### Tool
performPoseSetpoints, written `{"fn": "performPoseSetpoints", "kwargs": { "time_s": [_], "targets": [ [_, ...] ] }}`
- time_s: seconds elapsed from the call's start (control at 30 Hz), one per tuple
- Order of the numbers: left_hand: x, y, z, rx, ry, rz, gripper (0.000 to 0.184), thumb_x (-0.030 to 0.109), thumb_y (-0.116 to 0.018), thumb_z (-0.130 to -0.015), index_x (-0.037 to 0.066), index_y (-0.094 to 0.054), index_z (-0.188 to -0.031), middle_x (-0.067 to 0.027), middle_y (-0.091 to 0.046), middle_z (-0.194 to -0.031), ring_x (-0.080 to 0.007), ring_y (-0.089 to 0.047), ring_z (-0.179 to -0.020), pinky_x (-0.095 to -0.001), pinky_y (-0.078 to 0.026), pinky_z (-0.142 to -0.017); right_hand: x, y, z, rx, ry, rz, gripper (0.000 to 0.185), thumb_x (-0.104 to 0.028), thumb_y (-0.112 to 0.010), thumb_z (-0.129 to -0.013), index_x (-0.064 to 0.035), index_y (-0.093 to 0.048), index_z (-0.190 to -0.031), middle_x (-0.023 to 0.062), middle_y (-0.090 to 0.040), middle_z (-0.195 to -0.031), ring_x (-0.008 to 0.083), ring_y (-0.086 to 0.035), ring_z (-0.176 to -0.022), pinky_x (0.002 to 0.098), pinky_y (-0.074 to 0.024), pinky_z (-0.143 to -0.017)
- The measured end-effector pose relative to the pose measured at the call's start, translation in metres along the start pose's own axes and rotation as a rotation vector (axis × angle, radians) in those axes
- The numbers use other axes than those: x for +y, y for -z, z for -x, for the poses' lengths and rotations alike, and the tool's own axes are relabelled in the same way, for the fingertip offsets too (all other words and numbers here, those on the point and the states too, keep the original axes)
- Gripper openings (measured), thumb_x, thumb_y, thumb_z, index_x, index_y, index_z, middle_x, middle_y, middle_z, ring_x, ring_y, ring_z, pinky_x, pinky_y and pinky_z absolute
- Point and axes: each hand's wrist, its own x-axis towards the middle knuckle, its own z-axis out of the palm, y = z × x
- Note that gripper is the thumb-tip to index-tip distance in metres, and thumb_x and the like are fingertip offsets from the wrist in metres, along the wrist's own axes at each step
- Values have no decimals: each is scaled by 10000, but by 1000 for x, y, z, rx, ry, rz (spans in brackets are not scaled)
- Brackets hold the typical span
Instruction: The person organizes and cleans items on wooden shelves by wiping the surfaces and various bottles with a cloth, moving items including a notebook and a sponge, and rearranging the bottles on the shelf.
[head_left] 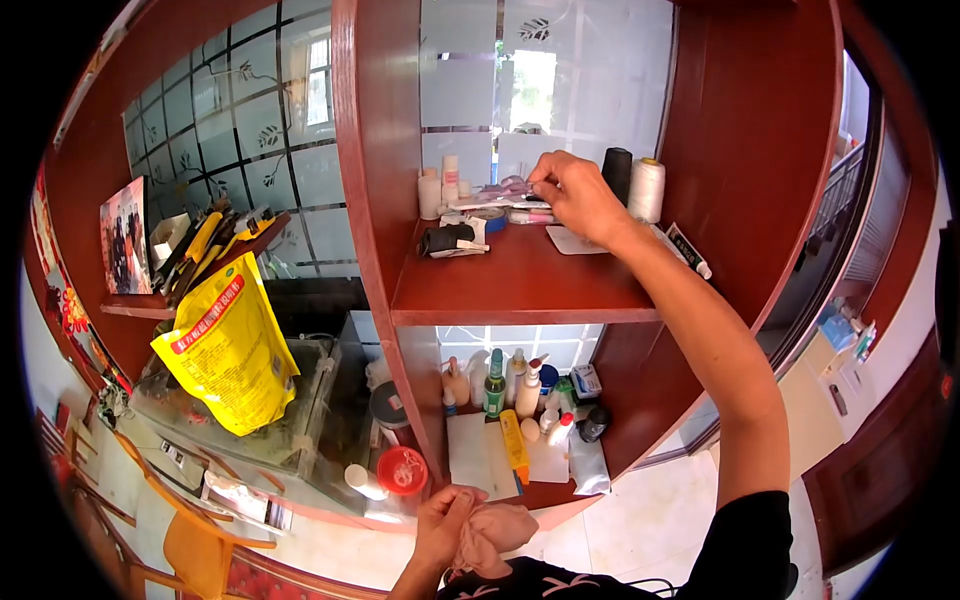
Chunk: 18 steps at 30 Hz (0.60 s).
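Note:
My left hand (440, 525) is closed round a bunched pale pink cloth (495, 535), low in front of the cabinet. Over the upper shelf (540, 290) reaches my right hand (580, 195), thumb and fingers pinched together; anything between them is too small to make out. Just left of those fingertips lies a pile of small purple and white items (510, 190). A blue tape roll (490, 218) and a black rolled item (445, 240) lie in front of the pile. To the right stand a black thread spool (617, 172) and a white thread spool (647, 190).
Several bottles stand on the lower shelf, among them a green bottle (495, 385) and a yellow tube (514, 440). At the left are a yellow pouch (235, 350), a glass tank (200, 410) and a red container (402, 470). A wooden upright (370, 150) divides the cabinet.

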Motion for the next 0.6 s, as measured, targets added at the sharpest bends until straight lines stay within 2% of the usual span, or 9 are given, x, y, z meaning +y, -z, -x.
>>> {"fn": "performPoseSetpoints", "kwargs": {
  "time_s": [0.13, 0.17, 0.27, 0.3, 0.4, 0.43, 0.5, 0.53, 0.6],
  "targets": [
    [4, -7, 1, 7, 7, 29, 202, 117, -537, -1000, -26, -655, -918, -71, -678, -926, -126, -623, -854, -277, -509, -808, -10, 4, 7, -262, -122, -1, 190, -96, -689, -813, -1, -646, -972, 206, -659, -972, 371, -645, -916, 408, -509, -813],
    [5, -7, 1, 4, 11, 39, 201, 114, -536, -1000, -26, -655, -919, -70, -678, -927, -125, -622, -859, -275, -507, -812, -22, 7, 9, -247, -155, 58, 325, -213, -735, -800, -35, -646, -1056, 181, -654, -1055, 347, -626, -1025, 411, -498, -872],
    [0, -7, 0, 4, 13, 13, 199, 111, -533, -1002, -20, -655, -915, -66, -678, -929, -121, -618, -868, -268, -499, -819, -48, 4, 7, -182, 13, 24, 413, -302, -732, -807, -64, -630, -1128, 166, -629, -1143, 336, -584, -1110, 417, -480, -913],
    [0, -8, 0, -5, 18, 2, 198, 114, -535, -1002, -19, -655, -916, -65, -678, -931, -120, -616, -868, -266, -497, -818, -55, 1, 6, -217, 118, 17, 450, -296, -726, -831, -67, -595, -1196, 140, -598, -1199, 316, -559, -1103, 410, -471, -883],
    [0, -11, -4, -24, 14, -16, 192, 123, -545, -1000, -21, -657, -939, -65, -679, -943, -118, -612, -880, -264, -495, -827, -65, -20, 1, -253, 182, 117, 469, -305, -737, -822, -85, -576, -1204, 148, -595, -1190, 331, -541, -1114, 432, -452, -899],
    [-6, -10, -4, -26, 7, -9, 191, 126, -551, -999, -26, -659, -959, -67, -681, -952, -119, -612, -893, -267, -495, -837, -70, -24, 0, -246, 103, 216, 458, -319, -741, -818, -94, -567, -1177, 139, -597, -1177, 336, -536, -1125, 455, -429, -925],
    [-2, -11, 0, -22, 39, -51, 203, 144, -554, -1001, -27, -657, -963, -69, -685, -957, -120, -613, -897, -273, -498, -840, -58, -42, -3, -152, 133, 310, 433, -326, -739, -819, -96, -563, -1140, 121, -599, -1185, 330, -536, -1137, 472, -426, -916],
    [-1, -9, 3, -12, 51, -32, 205, 145, -554, -1001, -26, -656, -953, -67, -684, -952, -118, -612, -888, -272, -500, -835, -56, -44, -4, -194, 97, 293, 447, -329, -739, -819, -96, -561, -1157, 121, -589, -1209, 323, -521, -1167, 475, -418, -937],
    [-5, -4, 3, 13, 55, 13, 211, 147, -553, -1002, -26, -653, -934, -62, -682, -941, -113, -611, -871, -270, -503, -823, -59, -38, 1, -100, 76, 196, 397, -295, -727, -830, -85, -602, -1142, 120, -656, -1102, 312, -610, -1031, 451, -472, -858]
  ]
}}
